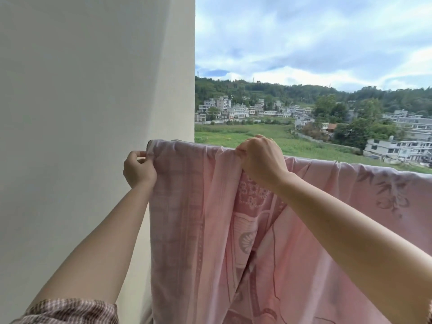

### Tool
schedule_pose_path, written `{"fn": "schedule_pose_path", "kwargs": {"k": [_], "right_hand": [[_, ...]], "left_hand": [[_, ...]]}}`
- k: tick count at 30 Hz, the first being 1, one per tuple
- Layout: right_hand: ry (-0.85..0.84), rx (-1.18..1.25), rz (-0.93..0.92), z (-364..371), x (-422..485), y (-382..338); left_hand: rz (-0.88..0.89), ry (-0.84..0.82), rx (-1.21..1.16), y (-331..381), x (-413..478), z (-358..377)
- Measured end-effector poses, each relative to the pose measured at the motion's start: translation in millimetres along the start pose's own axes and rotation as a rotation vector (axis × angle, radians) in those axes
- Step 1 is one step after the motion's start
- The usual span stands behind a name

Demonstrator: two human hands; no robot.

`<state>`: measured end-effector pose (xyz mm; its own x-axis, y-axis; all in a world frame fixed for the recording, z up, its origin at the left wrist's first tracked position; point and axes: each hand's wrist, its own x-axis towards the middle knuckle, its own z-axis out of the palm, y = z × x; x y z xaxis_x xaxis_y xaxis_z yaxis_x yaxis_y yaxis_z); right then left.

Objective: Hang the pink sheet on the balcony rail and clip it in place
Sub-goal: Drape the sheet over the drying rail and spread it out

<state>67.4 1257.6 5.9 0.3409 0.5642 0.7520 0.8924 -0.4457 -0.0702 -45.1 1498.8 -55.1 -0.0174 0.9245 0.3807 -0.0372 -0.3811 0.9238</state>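
Observation:
The pink patterned sheet point(268, 242) hangs draped over the balcony rail, which it hides almost fully; only a dark bit of rail end point(149, 143) peeks out by the wall. My left hand point(139, 168) pinches the sheet's left edge next to the wall. My right hand point(261, 160) grips a bunched fold of the sheet at the top of the rail. The fabric spreads on along the rail to the right edge of the view. No clip is visible.
A white wall point(81, 113) rises directly left of the sheet and my left hand. Beyond the rail lie green fields, white houses point(233, 108), wooded hills and a cloudy sky.

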Motion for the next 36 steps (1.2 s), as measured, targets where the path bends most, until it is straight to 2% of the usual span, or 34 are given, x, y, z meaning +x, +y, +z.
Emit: {"fn": "schedule_pose_path", "kwargs": {"k": [7,11,13,15,19,22,25,29,32,36], "right_hand": [[0.076,0.082,-0.069,2,-5,-4],[0.06,0.057,-0.097,-7,-14,10],[0.085,0.031,-0.077,-15,-20,22],[0.115,-0.014,-0.056,-25,-30,34],[0.122,-0.131,-0.012,-48,-58,62],[0.079,-0.23,0.02,-68,-79,84],[0.042,-0.204,-0.019,-82,-87,93],[0.046,-0.121,-0.116,-96,-83,87],[0.098,-0.1,-0.009,-119,-88,105],[0.278,0.002,0.226,-147,-119,139]], "left_hand": [[-0.021,0.188,0.029,-27,12,-35],[-0.121,0.022,0.142,-37,3,-28],[-0.081,-0.046,0.204,-26,-11,-17],[0.129,-0.076,0.24,-6,-31,-6],[0.717,-0.231,0.266,38,-77,18],[0.887,-0.424,0.215,65,-102,40],[0.774,-0.515,0.278,72,-109,56],[0.717,-0.48,0.369,61,-102,63],[0.692,-0.473,0.376,61,-98,64],[0.677,-0.475,0.376,60,-96,62]]}}
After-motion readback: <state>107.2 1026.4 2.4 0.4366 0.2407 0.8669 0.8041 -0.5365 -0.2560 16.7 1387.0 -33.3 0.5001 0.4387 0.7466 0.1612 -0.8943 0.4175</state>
